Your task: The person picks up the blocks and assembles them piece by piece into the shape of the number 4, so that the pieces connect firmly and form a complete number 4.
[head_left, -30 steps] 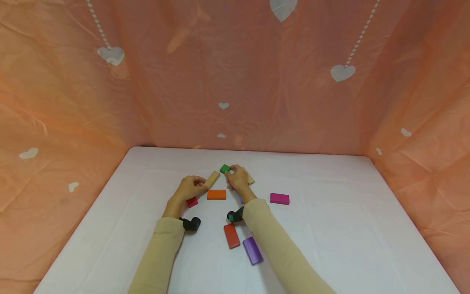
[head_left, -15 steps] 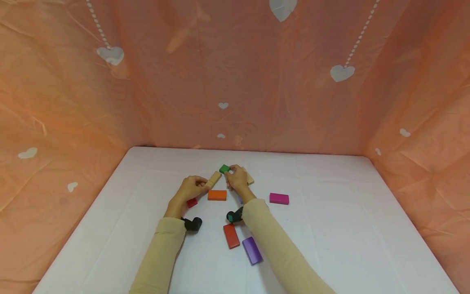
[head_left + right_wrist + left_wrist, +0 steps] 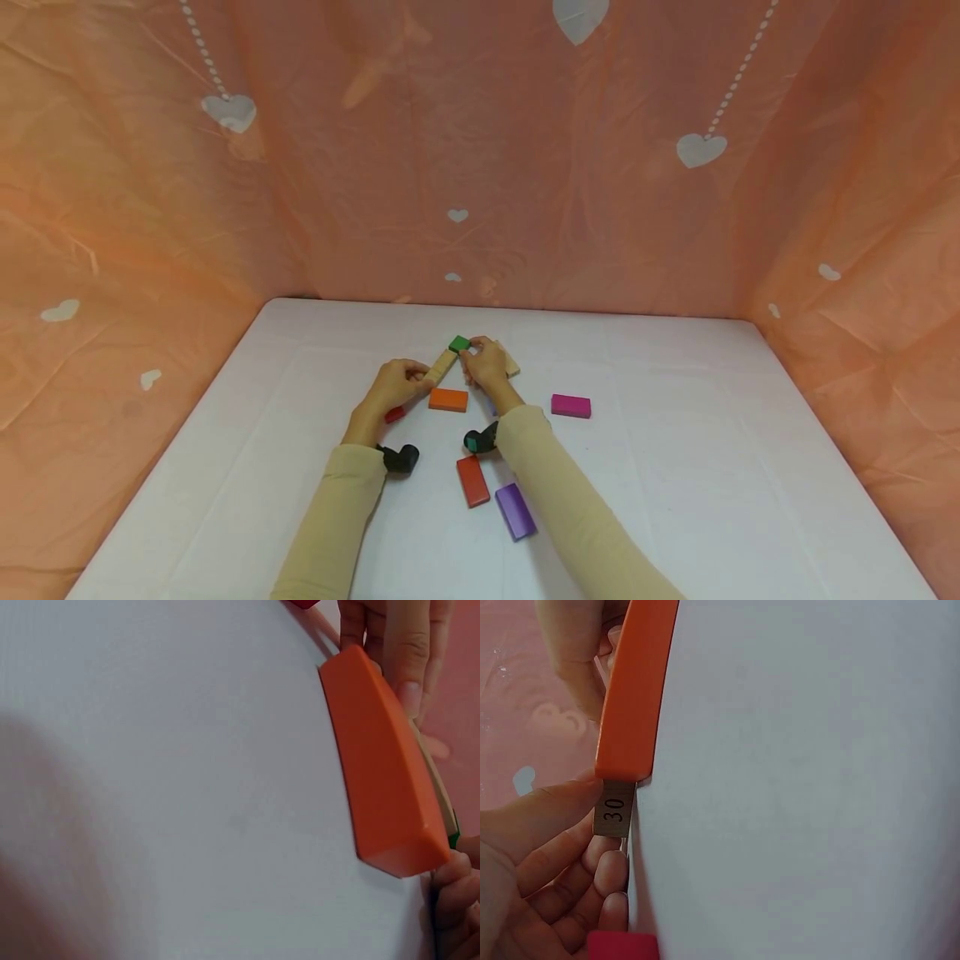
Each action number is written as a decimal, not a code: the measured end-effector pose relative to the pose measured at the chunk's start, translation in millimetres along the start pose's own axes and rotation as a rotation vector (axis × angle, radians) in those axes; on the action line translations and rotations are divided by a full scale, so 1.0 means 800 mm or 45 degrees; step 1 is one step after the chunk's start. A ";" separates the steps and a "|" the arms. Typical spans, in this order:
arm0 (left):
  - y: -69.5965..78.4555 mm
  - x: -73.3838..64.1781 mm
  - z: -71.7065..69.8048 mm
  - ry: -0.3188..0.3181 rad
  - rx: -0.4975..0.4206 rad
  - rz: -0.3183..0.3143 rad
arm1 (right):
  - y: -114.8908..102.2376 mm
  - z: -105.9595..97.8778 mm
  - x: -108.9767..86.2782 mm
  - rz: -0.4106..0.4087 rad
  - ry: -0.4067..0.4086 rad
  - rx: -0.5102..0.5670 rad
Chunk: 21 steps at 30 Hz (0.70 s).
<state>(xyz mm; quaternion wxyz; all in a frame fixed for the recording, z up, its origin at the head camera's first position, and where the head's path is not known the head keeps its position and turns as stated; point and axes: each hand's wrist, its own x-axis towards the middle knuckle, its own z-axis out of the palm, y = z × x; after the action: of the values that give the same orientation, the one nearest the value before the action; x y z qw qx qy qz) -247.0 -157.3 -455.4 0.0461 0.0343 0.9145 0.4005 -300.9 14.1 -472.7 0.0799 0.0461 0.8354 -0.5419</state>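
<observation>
"Two grips at once; what were they for?"

"The left hand (image 3: 395,383) pinched the wooden block (image 3: 441,367) near its close end, probably to steer it; the right hand (image 3: 487,365) pinched the green block (image 3: 460,343), seemingly steadying it."

"Which way did the wooden block point?"

"Its long axis slanted away rightward, beyond the orange block (image 3: 448,400), toward the green block."
</observation>
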 end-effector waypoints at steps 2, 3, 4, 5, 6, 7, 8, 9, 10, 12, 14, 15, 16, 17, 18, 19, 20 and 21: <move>0.001 0.000 0.001 0.007 -0.003 0.007 | 0.000 -0.001 -0.001 0.003 -0.002 -0.002; 0.001 0.000 0.002 0.010 -0.010 0.007 | 0.000 -0.001 -0.001 -0.003 0.000 -0.003; 0.002 0.000 0.002 0.012 -0.015 0.009 | 0.000 -0.001 -0.001 -0.008 0.001 -0.003; 0.003 -0.001 0.003 0.012 -0.018 0.009 | 0.000 -0.002 -0.002 -0.016 0.005 0.000; 0.004 -0.001 0.003 0.012 -0.022 0.008 | 0.000 -0.002 -0.002 -0.022 0.007 0.003; 0.005 -0.001 0.003 0.012 -0.023 0.007 | 0.001 -0.002 -0.002 -0.027 0.009 0.003; 0.005 -0.001 0.004 0.015 -0.021 0.006 | 0.001 -0.002 -0.002 -0.030 0.010 0.005; 0.006 -0.001 0.004 0.017 -0.018 0.007 | 0.002 -0.002 -0.002 -0.034 0.011 0.008; 0.006 -0.001 0.004 0.019 -0.013 0.008 | 0.002 -0.002 -0.002 -0.031 0.008 0.011; 0.006 -0.001 0.004 0.024 -0.004 0.008 | 0.003 -0.001 0.000 -0.027 0.004 0.011; 0.007 -0.001 0.004 0.026 0.003 0.010 | 0.003 -0.001 0.001 -0.023 0.003 0.001; 0.007 -0.001 0.004 0.024 0.002 0.009 | 0.003 -0.001 0.002 -0.023 0.004 -0.001; 0.008 -0.001 0.004 0.022 0.001 0.007 | 0.003 -0.001 0.002 -0.021 0.002 -0.003; 0.008 -0.001 0.004 0.021 0.005 0.007 | 0.002 -0.001 0.002 -0.020 0.003 -0.006; 0.008 0.000 0.004 0.019 0.007 0.005 | 0.002 -0.001 0.001 -0.019 0.001 -0.003; 0.008 0.000 0.005 0.020 0.012 0.006 | 0.002 -0.001 0.001 -0.018 -0.002 0.001; 0.008 0.000 0.005 0.020 0.016 0.005 | 0.002 -0.001 0.001 -0.017 -0.006 0.010; 0.008 0.000 0.005 0.020 0.020 0.005 | 0.002 -0.002 0.001 -0.017 -0.010 0.016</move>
<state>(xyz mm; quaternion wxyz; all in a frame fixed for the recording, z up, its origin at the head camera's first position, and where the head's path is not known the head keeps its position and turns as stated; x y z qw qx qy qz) -246.6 -150.2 -453.3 0.0379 0.0333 0.9179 0.3935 -301.3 15.7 -473.5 0.0792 0.0388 0.8319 -0.5478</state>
